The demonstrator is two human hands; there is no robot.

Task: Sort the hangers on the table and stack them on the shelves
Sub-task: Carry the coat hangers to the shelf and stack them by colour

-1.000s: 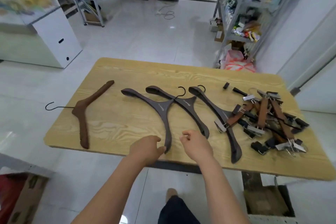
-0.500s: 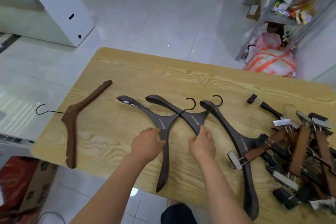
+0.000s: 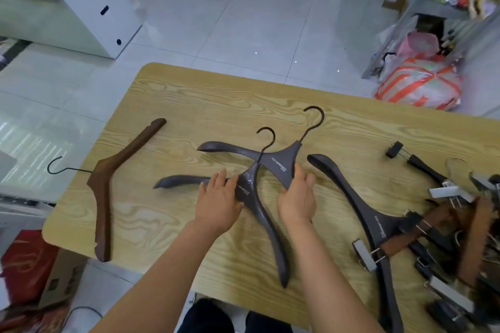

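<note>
Two dark grey coat hangers lie crossed in the middle of the wooden table [image 3: 167, 227]. My left hand [image 3: 217, 201] grips the nearer hanger [image 3: 261, 217] at its neck. My right hand [image 3: 297, 199] grips the farther hanger [image 3: 281, 161] at its lower arm. A third dark grey hanger [image 3: 359, 208] lies to the right. A brown wooden hanger [image 3: 104, 192] lies at the left edge, with its hook past the edge. A pile of brown and black clip hangers [image 3: 457, 227] fills the right side.
A red box and a cardboard box [image 3: 35, 276] stand on the floor at lower left. A white cabinet [image 3: 92, 5] is at the far left. A metal shelf rack [image 3: 443, 0] with goods and a striped bag [image 3: 419, 84] stand at the far right.
Both hands have reached forward and taken hold of the two middle grey hangers, which have turned and slid. The camera has tilted down and moved closer to the table.
</note>
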